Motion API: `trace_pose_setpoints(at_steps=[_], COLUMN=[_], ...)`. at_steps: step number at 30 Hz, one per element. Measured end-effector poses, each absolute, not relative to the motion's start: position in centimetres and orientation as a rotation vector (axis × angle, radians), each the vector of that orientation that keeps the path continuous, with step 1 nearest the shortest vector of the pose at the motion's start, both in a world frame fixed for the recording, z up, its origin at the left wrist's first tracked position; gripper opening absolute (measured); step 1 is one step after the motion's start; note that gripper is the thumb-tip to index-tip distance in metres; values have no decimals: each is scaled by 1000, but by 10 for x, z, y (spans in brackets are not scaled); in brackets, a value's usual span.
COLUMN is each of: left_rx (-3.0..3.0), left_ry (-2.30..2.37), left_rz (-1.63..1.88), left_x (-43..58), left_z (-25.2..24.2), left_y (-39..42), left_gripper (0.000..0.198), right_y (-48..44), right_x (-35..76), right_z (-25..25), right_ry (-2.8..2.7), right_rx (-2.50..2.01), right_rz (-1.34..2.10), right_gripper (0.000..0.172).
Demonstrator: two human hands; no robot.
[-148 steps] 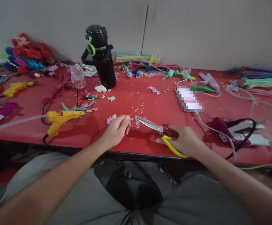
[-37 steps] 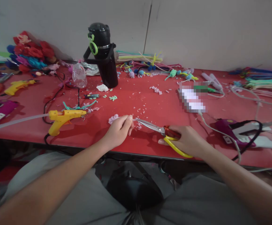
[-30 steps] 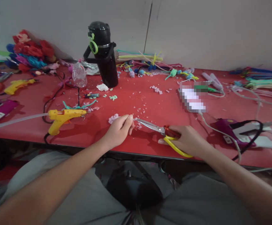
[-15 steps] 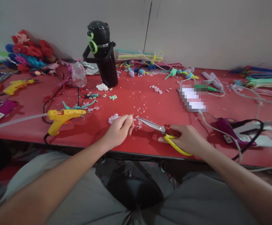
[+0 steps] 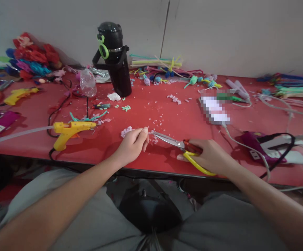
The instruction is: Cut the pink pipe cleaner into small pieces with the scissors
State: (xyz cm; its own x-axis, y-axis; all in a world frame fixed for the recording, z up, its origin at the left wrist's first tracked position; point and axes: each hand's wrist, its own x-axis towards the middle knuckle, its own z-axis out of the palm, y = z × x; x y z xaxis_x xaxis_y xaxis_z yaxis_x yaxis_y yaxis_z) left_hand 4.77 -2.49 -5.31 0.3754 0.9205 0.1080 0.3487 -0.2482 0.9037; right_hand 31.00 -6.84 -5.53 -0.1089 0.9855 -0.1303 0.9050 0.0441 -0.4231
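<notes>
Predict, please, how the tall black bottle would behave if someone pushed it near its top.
The black bottle would probably tip rather than slide, being tall and narrow. Once down, its round body might roll, though the protruding handle could stop it. Its weight is unclear: the walls are opaque.

No readable text, brand or number anywhere on the desk point(image 5: 146, 101). The device point(image 5: 214, 109) toward the right edge has a pixelated face (blocked out, nothing legible). Purple box point(image 5: 249, 141) by the front right corner: small pale marks, too small to read. Purple box point(image 5: 9, 122) at the left edge: dark marks on white patches, also illegible.
</notes>
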Motion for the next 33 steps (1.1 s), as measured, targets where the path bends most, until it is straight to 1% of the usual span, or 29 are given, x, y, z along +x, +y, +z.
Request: trace_pose_setpoints(at_steps=[11, 20, 33], left_rx=[1795, 1802, 1783], left_ry=[1097, 1112, 1076], left_rz=[838, 846, 847], left_x=[47, 48, 48], left_z=[-53, -51, -54], left_y=[-24, -25, -24], left_gripper=[46, 49, 49], right_y=[-66, -70, -70], right_x=[308, 314, 310], right_z=[-58, -60, -58], right_ry=[-2030, -2070, -2075], right_rx=[-2053, -1963, -2001], right_rz=[638, 634, 614], right_gripper=[70, 61, 65])
